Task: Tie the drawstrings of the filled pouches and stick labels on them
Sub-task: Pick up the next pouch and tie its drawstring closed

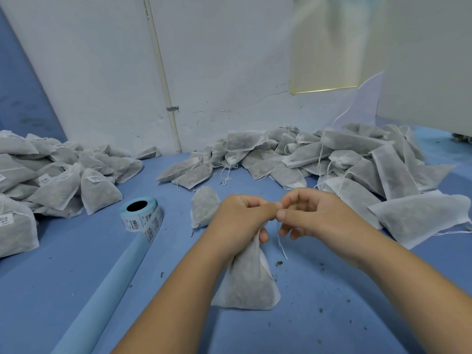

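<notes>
My left grip clutches the neck of the pouch; right grip pinches its drawstring. Pouch stands upright on desk, label roll to its left.

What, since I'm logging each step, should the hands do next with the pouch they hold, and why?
Probably pull the drawstring tight into a knot. The left hand grips the gathered neck of the pouch, the right hand pinches the string just above it, and a loose end hangs below. No label shows on this pouch, so the label roll likely comes afterwards.
</notes>
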